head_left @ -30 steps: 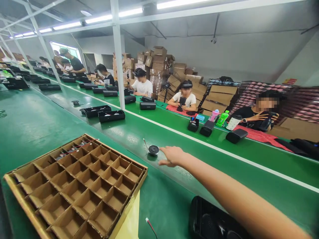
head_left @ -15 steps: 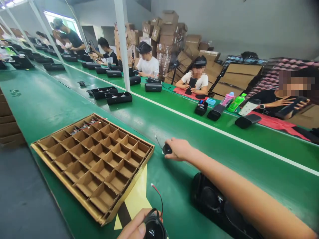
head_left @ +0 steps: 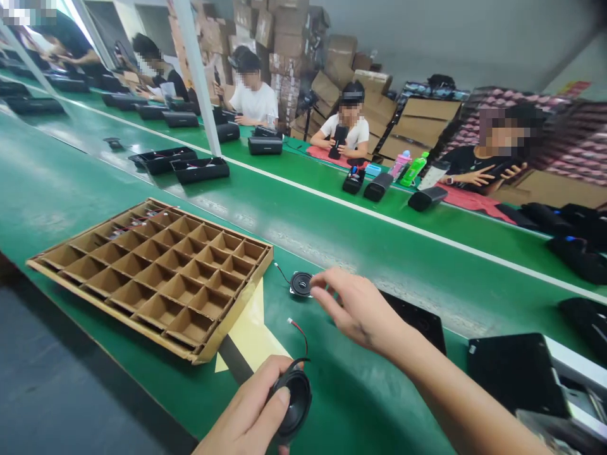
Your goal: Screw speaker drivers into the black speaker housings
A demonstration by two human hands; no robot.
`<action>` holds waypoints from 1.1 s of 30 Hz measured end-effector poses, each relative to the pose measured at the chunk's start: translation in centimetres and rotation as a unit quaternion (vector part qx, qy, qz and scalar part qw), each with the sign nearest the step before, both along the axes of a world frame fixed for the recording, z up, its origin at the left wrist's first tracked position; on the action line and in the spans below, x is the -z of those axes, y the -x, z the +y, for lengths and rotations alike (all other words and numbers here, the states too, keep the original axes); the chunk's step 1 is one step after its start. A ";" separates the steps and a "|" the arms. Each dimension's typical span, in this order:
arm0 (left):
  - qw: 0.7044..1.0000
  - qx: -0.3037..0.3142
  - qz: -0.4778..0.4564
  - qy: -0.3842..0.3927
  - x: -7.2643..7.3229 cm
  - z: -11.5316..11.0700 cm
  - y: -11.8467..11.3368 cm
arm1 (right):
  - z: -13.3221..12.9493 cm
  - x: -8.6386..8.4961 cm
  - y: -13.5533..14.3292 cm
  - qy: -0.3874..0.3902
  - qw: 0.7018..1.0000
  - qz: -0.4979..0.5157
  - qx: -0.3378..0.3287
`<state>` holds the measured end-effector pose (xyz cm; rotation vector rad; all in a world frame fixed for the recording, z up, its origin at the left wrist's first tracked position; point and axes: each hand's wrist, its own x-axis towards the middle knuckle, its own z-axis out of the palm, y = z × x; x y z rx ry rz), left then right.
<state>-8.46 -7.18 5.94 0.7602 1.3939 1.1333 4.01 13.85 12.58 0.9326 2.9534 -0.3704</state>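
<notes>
My left hand (head_left: 258, 404) grips a round black speaker driver (head_left: 296, 404) at the bottom centre, with the thumb over its cone. A thin red and black wire (head_left: 302, 335) with a white plug rises from this driver. A second speaker driver (head_left: 301, 284), with a silver frame and a short wire, lies face up on the green bench. Beside its right edge is my right hand (head_left: 351, 303), thumb and fingers apart; whether a fingertip touches the rim I cannot tell. Left of both hands stands a cardboard tray (head_left: 203, 354) divided into compartments, several small wired parts in its far left corner.
Yellow paper (head_left: 256, 335) lies beside the tray. Black housings stand to the right, one a dark box (head_left: 516, 373). Two open black shells (head_left: 202, 170) sit beyond the tray. A white post (head_left: 199, 82) rises from the bench. Several co-workers sit along the far side.
My right hand has loosened from the second driver, which now lies flat on the bench. My left hand still holds its driver, now more fully in view. The camera view has turned right.
</notes>
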 end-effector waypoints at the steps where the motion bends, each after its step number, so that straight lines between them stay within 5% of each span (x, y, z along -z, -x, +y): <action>1: 1.000 0.003 0.009 -0.012 -0.4 0.1 -0.3 | -1.5 -0.5 -1.3 0.031 0.999 0.025 -0.015; 3: 0.999 0.001 0.029 -0.039 -0.9 0.2 -1.0 | -4.4 -0.5 -3.6 0.092 0.989 0.112 -0.038; 9: 0.999 0.018 0.011 -0.039 -1.0 0.2 -2.5 | -9.5 3.7 -7.0 0.071 0.982 0.177 0.018; 18: 0.997 0.054 0.043 0.023 -0.3 -0.5 -2.9 | -10.8 3.7 -9.4 0.038 0.964 0.261 0.038; 25: 0.978 0.201 -0.017 0.046 -0.6 0.2 -2.7 | -11.0 4.3 -10.3 0.082 0.951 0.286 0.081; 33: 0.979 0.183 -0.066 0.063 -0.4 0.4 -3.3 | -10.9 4.9 -10.9 0.099 0.946 0.296 0.084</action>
